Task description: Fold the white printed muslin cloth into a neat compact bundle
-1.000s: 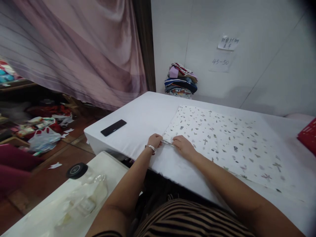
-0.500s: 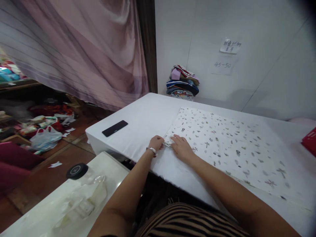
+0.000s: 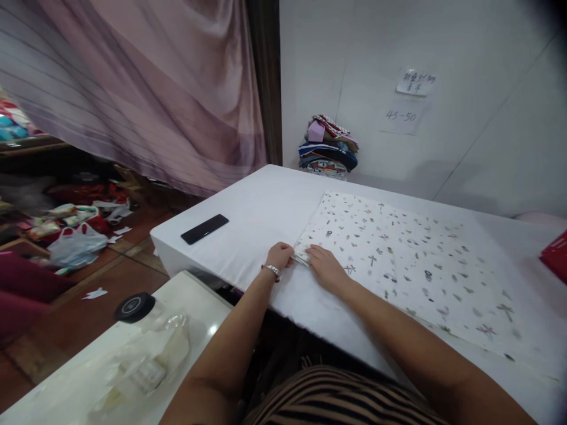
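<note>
A white cloth [image 3: 398, 260] printed with small grey-green leaf and plant motifs lies spread on the white-covered table [image 3: 261, 206]. At its near left corner, my left hand [image 3: 280, 255], with a silvery bracelet at the wrist, is closed in a pinch on the cloth's edge. My right hand [image 3: 326, 268] is just to the right, its bent fingers gripping the same corner, where the fabric is bunched into small folds. My right thumb is hidden.
A black phone [image 3: 204, 229] lies on the table's left part. Folded textiles [image 3: 328, 147] are stacked by the wall. A lower white surface [image 3: 190, 295] holds a round black object [image 3: 134, 307] and clear plastic [image 3: 146, 372]. A red object [image 3: 556, 257] sits far right; a pink curtain [image 3: 177, 88] hangs left.
My right fingers have drawn closer together and bent more at the cloth's corner. My left hand stays at the same spot. The view has shifted slightly.
</note>
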A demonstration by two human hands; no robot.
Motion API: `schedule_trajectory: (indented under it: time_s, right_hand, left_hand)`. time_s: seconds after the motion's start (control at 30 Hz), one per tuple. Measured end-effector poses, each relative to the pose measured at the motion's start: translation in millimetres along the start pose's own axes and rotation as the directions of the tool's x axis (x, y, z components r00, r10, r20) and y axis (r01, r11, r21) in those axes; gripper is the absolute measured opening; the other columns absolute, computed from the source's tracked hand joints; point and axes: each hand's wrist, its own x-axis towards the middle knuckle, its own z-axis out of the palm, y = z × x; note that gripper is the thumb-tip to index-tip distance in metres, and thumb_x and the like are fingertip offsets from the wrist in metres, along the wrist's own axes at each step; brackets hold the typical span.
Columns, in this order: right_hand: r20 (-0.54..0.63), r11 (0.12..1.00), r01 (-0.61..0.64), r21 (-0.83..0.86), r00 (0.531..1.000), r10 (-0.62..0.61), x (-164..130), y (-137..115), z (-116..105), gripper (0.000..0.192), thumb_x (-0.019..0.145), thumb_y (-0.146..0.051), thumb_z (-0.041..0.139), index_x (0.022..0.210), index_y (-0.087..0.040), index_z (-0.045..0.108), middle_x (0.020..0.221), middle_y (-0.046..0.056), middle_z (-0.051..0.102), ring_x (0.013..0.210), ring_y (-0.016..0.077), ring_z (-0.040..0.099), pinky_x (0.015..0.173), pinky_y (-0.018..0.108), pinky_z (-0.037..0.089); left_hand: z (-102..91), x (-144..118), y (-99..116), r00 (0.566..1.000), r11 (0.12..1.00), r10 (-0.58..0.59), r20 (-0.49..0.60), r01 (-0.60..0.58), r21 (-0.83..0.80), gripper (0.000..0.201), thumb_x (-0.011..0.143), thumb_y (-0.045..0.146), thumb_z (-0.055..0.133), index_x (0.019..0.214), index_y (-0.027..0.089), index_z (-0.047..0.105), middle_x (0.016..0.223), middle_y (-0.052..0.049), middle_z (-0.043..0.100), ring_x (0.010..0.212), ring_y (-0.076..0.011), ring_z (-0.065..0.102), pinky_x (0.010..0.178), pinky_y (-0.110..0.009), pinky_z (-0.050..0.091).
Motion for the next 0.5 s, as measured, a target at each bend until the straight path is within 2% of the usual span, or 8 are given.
schedule_trajectory:
  time_s: [0.13,0.27,0.33,0.43,0.5]
  right_hand:
    - [0.001,0.996,-0.018,0.084,1.0,0.018,-2.6,-1.1,0.7,0.022,0.088,-0.014,0.042,0.099,-0.018,0.062,0.126,0.01,0.054,0.125,0.0215,0.038,0.099,0.041,0.036]
    - [0.001,0.986,-0.078,0.151,0.997,0.078,-18.1,-1.9,-7.2,0.036,0.089,-0.019,0.042,0.124,-0.018,0.05,0.128,0.01,0.054,0.117,0.0198,0.048,0.098,0.04,0.038]
    - [0.037,0.986,-0.124,0.114,0.992,0.121,-34.8,1.3,-12.2,0.043,0.09,-0.022,0.04,0.133,-0.018,0.043,0.133,0.01,0.05,0.122,0.0207,0.045,0.101,0.041,0.035]
    - [0.111,0.984,-0.172,0.048,0.98,0.166,-67.2,9.7,-20.9,0.043,0.093,-0.031,0.037,0.135,-0.021,0.042,0.14,0.008,0.042,0.131,0.0229,0.035,0.106,0.046,0.028]
    - [0.149,0.979,-0.197,0.048,0.971,0.188,-86.8,15.6,-29.5,0.044,0.094,-0.036,0.037,0.136,-0.024,0.042,0.142,0.006,0.04,0.133,0.0231,0.031,0.108,0.047,0.025]
  left_hand:
    - [0.2,-1.5,0.0,1.0,0.999,0.011,-0.02,-0.01,0.033,0.006,0.068,0.015,0.056,0.073,0.017,0.053,0.048,0.005,0.053,0.044,-0.01,0.055,0.043,-0.018,0.039]
    - [-4.0,-3.0,-1.7,0.998,0.992,0.059,-0.026,-0.056,0.115,0.011,0.065,0.014,0.057,0.075,0.018,0.054,0.05,0.005,0.054,0.047,-0.0106,0.054,0.046,-0.019,0.038]
    - [-6.7,-3.7,-2.9,0.993,0.977,0.112,-0.032,-0.104,0.187,0.014,0.063,0.013,0.058,0.075,0.019,0.056,0.053,0.004,0.056,0.052,-0.0117,0.055,0.05,-0.021,0.038]
    - [-8.6,-4.7,-4.9,0.969,0.905,0.242,-0.046,-0.209,0.37,0.013,0.063,0.014,0.059,0.075,0.02,0.058,0.064,0.002,0.061,0.063,-0.0142,0.057,0.057,-0.023,0.038]
    - [-8.3,-5.5,-6.4,0.956,0.853,0.29,-0.042,-0.238,0.463,0.012,0.065,0.016,0.058,0.077,0.021,0.058,0.068,0.0,0.063,0.067,-0.0154,0.057,0.059,-0.024,0.037]
